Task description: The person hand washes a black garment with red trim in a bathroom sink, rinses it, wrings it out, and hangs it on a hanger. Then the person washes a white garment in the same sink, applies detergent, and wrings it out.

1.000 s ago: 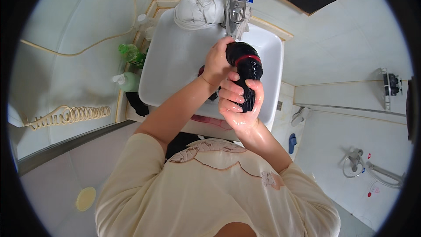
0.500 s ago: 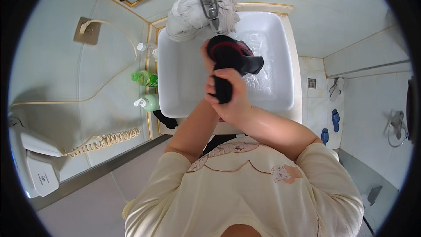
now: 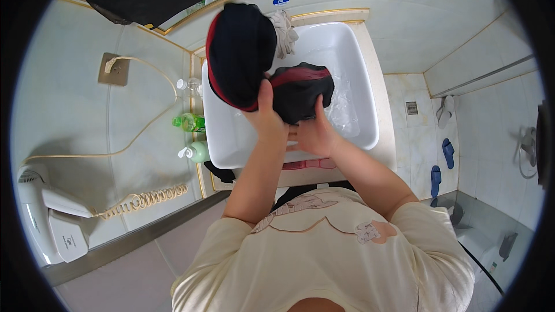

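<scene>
Over the white sink basin (image 3: pixel 222 144) I lift a bundled black cloth with red trim (image 3: pixel 243 52); its exact kind is not clear. One rounded lobe swings up at the far left, and another with a wide red band sits to its right. My left hand (image 3: pixel 267 117) grips the cloth from below, its thumb along the front and its other fingers partly hidden. My right hand (image 3: pixel 316 134) holds the near right side, thumb pressed on the fabric. Clear water (image 3: pixel 346 107) ripples in the basin's right part.
A pale cloth (image 3: pixel 283 34) lies at the basin's far edge. Left of the basin stand a clear bottle (image 3: pixel 189 88), a green bottle (image 3: pixel 189 122) and a pump bottle (image 3: pixel 196 151). A pink-red object (image 3: pixel 309 164) lies along the near edge. A hair dryer (image 3: pixel 49 214) hangs on the left wall.
The cloth was squeezed narrow between both hands; now it is spread wider and raised toward the far left, hiding the faucet. My right hand has shifted its grip lower on the cloth.
</scene>
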### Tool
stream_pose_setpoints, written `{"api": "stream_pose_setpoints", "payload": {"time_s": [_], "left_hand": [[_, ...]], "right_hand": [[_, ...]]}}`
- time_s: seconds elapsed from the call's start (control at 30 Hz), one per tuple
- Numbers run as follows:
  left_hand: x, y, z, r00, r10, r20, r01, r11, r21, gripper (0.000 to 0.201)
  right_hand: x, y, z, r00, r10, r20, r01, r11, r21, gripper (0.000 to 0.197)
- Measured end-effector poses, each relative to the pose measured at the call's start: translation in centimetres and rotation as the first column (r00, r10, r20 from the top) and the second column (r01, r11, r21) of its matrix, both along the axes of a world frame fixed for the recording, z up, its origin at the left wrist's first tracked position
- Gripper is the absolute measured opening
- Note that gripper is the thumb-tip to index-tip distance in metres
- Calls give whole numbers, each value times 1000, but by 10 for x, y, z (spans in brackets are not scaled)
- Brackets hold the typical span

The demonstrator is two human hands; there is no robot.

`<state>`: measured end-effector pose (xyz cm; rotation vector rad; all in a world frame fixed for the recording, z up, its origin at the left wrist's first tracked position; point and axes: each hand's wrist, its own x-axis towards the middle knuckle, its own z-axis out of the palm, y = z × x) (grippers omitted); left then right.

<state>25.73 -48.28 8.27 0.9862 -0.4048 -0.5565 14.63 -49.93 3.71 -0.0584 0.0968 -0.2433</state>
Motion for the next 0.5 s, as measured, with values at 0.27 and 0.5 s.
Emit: {"api": "stream_pose_setpoints", "payload": {"time_s": [0.27, 0.5], "left_hand": [[-6, 61, -23, 283, -215, 935, 82, 976, 199, 69], [-8, 26, -32, 265, -359, 895, 435, 873, 221, 71]], "right_hand": [[20, -47, 5, 940, -262, -217, 247, 964, -95, 43], [-9, -88, 17, 964, 100, -245, -264, 425, -866, 22]]}}
